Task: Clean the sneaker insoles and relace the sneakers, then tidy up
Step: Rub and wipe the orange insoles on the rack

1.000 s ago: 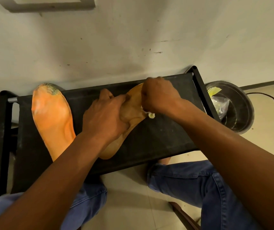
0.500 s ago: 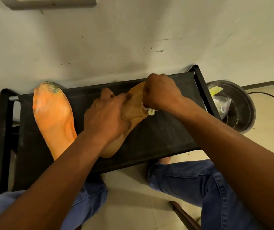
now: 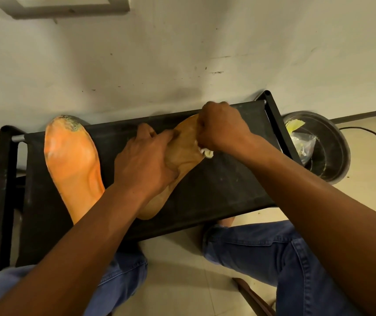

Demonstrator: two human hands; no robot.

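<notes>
My left hand [image 3: 146, 165] presses the insole [image 3: 182, 156] flat at the desk's [image 3: 228, 185] centre, right hand [image 3: 223, 128] gripping a rag [image 3: 207, 152] at two o'clock; hard scrubbing could buckle it.

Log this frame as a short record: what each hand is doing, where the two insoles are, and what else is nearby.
left hand: presses the tan insole flat on the black stand
right hand: grips a white cloth against the tan insole's toe end
orange insole: lies untouched at the stand's left, toe toward the wall, dark grime on the toe
metal bowl: on the floor right of the stand, holding a plastic bag
sneakers, laces: not in view
</notes>
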